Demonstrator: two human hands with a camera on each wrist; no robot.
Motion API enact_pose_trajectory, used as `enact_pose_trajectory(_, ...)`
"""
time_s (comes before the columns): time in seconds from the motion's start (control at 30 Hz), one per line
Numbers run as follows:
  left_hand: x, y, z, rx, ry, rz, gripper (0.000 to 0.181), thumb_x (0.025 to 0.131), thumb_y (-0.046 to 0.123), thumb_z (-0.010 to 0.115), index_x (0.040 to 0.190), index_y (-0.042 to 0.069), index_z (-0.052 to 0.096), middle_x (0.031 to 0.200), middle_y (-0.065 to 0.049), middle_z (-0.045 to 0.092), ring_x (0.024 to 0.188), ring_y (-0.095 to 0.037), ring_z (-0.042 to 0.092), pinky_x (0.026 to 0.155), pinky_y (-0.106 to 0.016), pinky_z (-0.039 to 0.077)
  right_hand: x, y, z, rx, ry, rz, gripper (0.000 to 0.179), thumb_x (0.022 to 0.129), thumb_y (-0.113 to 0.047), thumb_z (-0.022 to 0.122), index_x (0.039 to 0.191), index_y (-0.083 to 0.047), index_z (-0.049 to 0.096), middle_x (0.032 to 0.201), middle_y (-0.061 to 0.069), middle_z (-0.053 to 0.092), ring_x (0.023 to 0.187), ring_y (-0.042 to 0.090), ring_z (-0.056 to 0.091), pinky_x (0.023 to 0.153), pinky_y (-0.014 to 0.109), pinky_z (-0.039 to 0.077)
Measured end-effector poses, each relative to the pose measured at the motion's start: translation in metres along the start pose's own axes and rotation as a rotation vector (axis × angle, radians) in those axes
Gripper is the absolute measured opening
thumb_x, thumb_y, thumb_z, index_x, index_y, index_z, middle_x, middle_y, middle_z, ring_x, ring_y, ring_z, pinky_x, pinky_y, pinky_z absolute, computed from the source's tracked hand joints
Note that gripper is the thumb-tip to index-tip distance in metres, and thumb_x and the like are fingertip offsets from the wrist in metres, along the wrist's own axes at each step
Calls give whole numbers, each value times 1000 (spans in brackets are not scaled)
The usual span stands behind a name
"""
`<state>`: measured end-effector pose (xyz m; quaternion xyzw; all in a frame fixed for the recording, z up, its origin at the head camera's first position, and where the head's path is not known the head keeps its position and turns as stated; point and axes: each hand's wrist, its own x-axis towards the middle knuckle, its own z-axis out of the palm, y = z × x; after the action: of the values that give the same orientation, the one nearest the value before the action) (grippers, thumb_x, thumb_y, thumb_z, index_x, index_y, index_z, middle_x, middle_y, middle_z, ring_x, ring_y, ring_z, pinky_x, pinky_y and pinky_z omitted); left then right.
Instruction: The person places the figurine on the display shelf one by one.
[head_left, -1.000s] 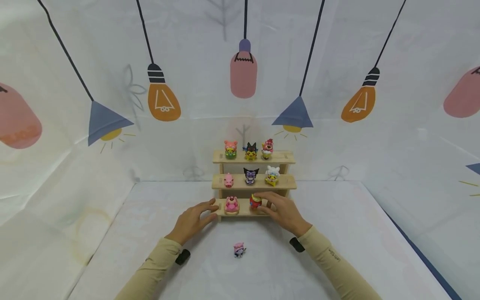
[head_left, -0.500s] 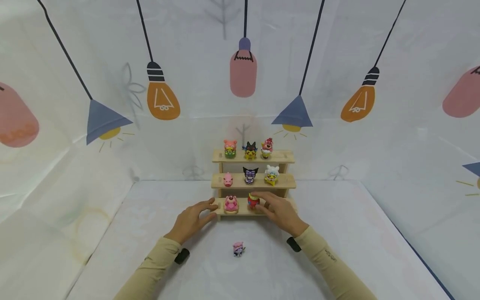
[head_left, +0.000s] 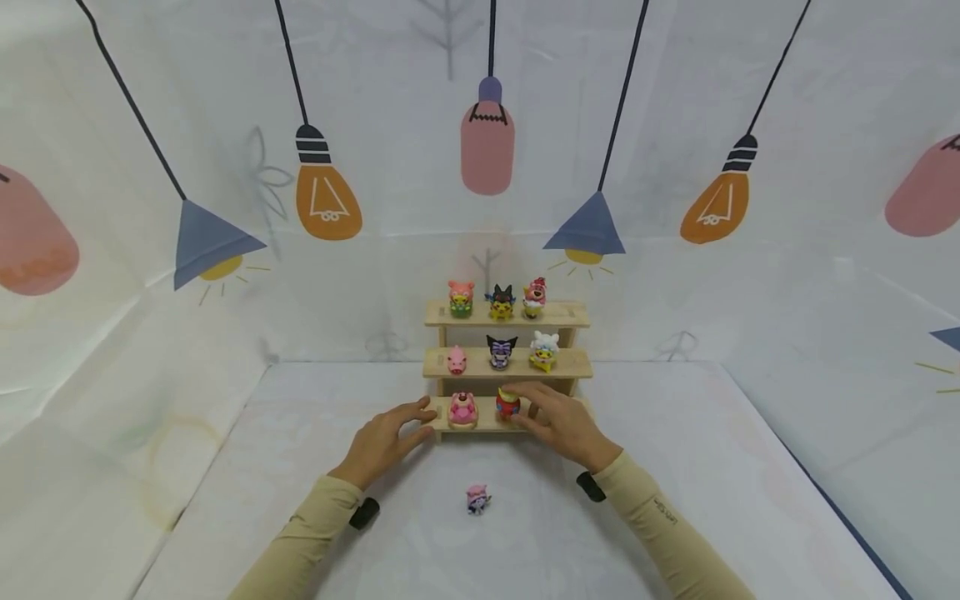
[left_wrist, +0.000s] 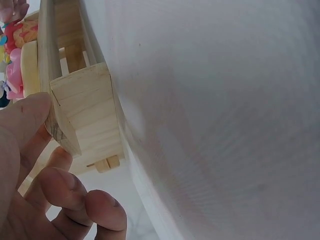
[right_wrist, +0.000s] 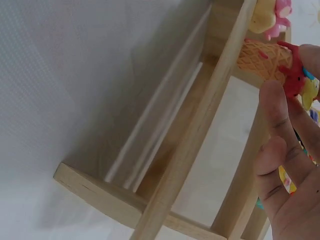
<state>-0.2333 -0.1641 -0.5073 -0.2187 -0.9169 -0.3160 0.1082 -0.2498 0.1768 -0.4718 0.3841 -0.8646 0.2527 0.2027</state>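
A three-tier wooden display shelf (head_left: 480, 423) stands at the back of the white table. My right hand (head_left: 562, 421) pinches a red and yellow toy figurine (head_left: 507, 403) on the lowest tier; the right wrist view shows its waffle-cone base (right_wrist: 262, 57) at the board. Left of it sits a pink bear figurine (head_left: 462, 409). My left hand (head_left: 381, 442) holds the left end of that same tier. In the left wrist view, its thumb (left_wrist: 32, 112) lies against the board's edge, with the other fingers curled around the end.
Three figurines stand on the top tier (head_left: 566, 315) and three on the middle tier (head_left: 577, 363). A small pink and purple figurine (head_left: 477, 499) stands on the table (head_left: 645, 517) before the shelf. A white sheet printed with lamps (head_left: 390, 275) hangs behind.
My right hand has shifted the red figurine slightly left along the lowest tier, toward the pink bear. The left hand has stayed at the shelf's end.
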Motion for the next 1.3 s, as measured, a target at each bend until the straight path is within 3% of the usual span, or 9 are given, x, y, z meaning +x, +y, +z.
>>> enact_pose_trajectory(0.2, 0, -1, 1, -11, -5, 4, 31, 95, 35, 73, 123, 23, 74, 146, 3, 57, 129, -28, 57, 94, -53, 52, 0, -7, -6, 30, -30, 61, 54, 94, -23, 76, 145, -20, 56, 140, -2, 58, 81, 4, 63, 58, 20, 48)
enact_pose_trajectory(0.47, 1, -1, 1, -10, -1, 0, 30, 95, 36, 73, 122, 24, 74, 146, 4, 57, 129, -27, 57, 94, -51, 53, -1, -19, -20, 87, -36, 131, 50, 96, -22, 74, 143, -22, 57, 142, -9, 55, 84, 1, 61, 63, 25, 50)
enact_pose_trajectory(0.67, 1, 0, 1, -2, 2, 5, 30, 95, 35, 74, 122, 23, 74, 145, 4, 57, 128, -27, 58, 93, -51, 53, -8, -28, -21, 134, -20, 90, 51, 93, -14, 77, 140, -18, 59, 138, -3, 59, 83, 2, 61, 64, 25, 52)
enact_pose_trajectory(0.83, 1, 1, -1, -3, 0, -12, 31, 94, 35, 74, 123, 23, 75, 145, 5, 57, 129, -27, 57, 95, -53, 52, -15, -36, -18, 229, -82, 63, 48, 95, -14, 75, 140, -13, 58, 134, 4, 62, 82, 2, 61, 69, 33, 55)
enact_pose_trajectory(1.07, 1, -2, 1, 9, 9, -6, 31, 95, 37, 73, 123, 23, 75, 146, 6, 57, 129, -26, 57, 95, -52, 52, -26, -43, -9, 243, -145, 11, 44, 98, -27, 71, 140, -18, 59, 120, -11, 64, 80, 2, 58, 61, 27, 49)
enact_pose_trajectory(1.3, 1, -2, 3, -1, 9, 6, 31, 94, 35, 74, 122, 22, 75, 145, 5, 58, 129, -26, 58, 96, -52, 51, -36, -45, 8, 282, -196, -95, 43, 97, -24, 73, 137, -14, 60, 127, -2, 67, 82, 4, 61, 65, 28, 52)
